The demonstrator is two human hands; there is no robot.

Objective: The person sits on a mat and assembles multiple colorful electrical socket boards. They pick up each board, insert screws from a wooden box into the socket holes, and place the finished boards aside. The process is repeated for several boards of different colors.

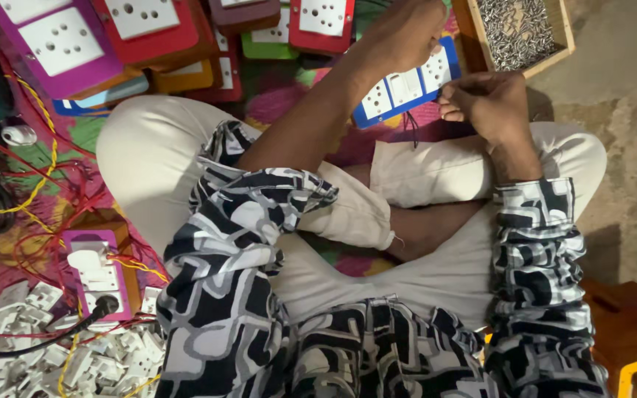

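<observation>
The blue board (408,89), a plate with white sockets and a switch, is held in the air above the person's crossed legs, between both hands. The left hand (401,33) grips its far top edge, fingers curled over the rim; how tightly they press I cannot tell, as the back of the hand hides them. The right hand (489,103) sits at the board's near right corner, fingers (453,110) bunched together against the edge. They seem to pinch something small there, but what it is cannot be made out.

A thin dark wire (413,131) hangs from under the board, just below the right fingers. It could snag on a finger or the trousers and pull loose if the board is turned quickly.

The board is gripped only at its edges, so a hard push from the right fingers could tilt it or slip it out of the left hand's grip onto the lap.

The wooden tray (563,33) of screws (516,29) lies just beyond the right fingers. An elbow swing or a dropped board could scatter them. Any small part lost from the right fingers would likely vanish into the patterned cloth (282,96) below.
</observation>
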